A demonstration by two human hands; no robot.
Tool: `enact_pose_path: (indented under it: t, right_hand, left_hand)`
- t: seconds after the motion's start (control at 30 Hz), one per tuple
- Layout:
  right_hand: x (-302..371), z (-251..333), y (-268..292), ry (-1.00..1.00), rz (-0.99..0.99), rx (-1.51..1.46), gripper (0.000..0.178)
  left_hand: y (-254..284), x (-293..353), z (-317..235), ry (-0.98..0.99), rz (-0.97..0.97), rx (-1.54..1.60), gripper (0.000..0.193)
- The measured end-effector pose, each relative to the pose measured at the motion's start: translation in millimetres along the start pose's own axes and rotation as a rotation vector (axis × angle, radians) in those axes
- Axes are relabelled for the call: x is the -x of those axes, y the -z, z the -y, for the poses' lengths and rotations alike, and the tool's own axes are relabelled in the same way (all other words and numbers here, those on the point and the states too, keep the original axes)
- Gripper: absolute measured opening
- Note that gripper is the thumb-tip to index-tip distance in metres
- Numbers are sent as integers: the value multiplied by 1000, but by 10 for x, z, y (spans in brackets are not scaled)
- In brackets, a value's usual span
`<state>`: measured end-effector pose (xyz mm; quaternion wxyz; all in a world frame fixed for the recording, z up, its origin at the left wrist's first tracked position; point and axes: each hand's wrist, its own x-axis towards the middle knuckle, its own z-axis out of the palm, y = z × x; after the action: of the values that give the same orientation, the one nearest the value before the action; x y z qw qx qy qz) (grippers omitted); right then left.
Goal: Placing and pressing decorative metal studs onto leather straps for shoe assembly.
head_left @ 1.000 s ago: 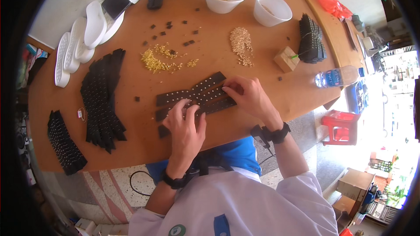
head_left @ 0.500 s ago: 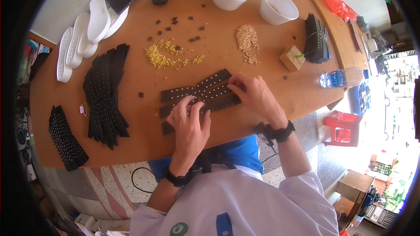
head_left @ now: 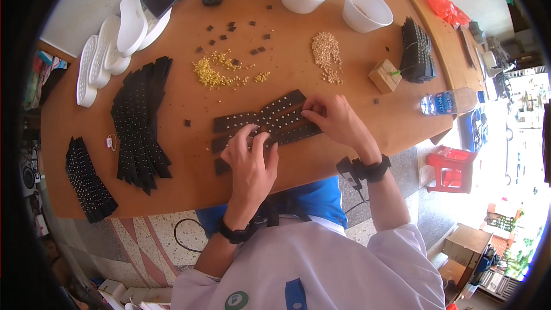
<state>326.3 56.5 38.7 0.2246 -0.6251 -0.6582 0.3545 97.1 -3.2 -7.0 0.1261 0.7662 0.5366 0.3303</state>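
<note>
Black straps studded with pale dots (head_left: 275, 116) lie crossed in the middle of the brown table, their ends fanned out. My left hand (head_left: 251, 158) rests over their lower left part, fingers bent and apart, fingertips touching the straps. At their right end, the thumb and forefinger of my right hand (head_left: 340, 119) are pinched together at a strap's edge. Whatever is between those fingertips is too small to tell. Beyond the straps lie a heap of gold-coloured studs (head_left: 213, 74) and a heap of copper-coloured small pieces (head_left: 326, 54).
More studded black straps (head_left: 138, 126) and a smaller bundle (head_left: 89, 183) lie left. White soles (head_left: 94, 63) line the far left. White bowls (head_left: 306, 3) stand at the back. Right are a wooden block (head_left: 384, 76), a tied strap bundle (head_left: 417, 51) and a water bottle (head_left: 450, 102).
My right hand has shifted slightly, its wrist turning a little outward. My left hand stays over the straps. The whole view has drifted slightly.
</note>
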Motion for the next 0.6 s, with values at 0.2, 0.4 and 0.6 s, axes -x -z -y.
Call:
enact_pose_path:
  t: [0.2, 0.4, 0.6]
  right_hand:
    - [55, -50, -31, 63, -46, -78, 15]
    - [105, -38, -3, 67, -9, -35, 13]
    - [97, -38, -27, 127, -9, -4, 14]
  left_hand:
    - [-10, 4, 4, 1, -3, -2, 33]
    - [-10, 4, 4, 2, -1, 1, 33]
    - [-5, 0, 6, 3, -3, -3, 39]
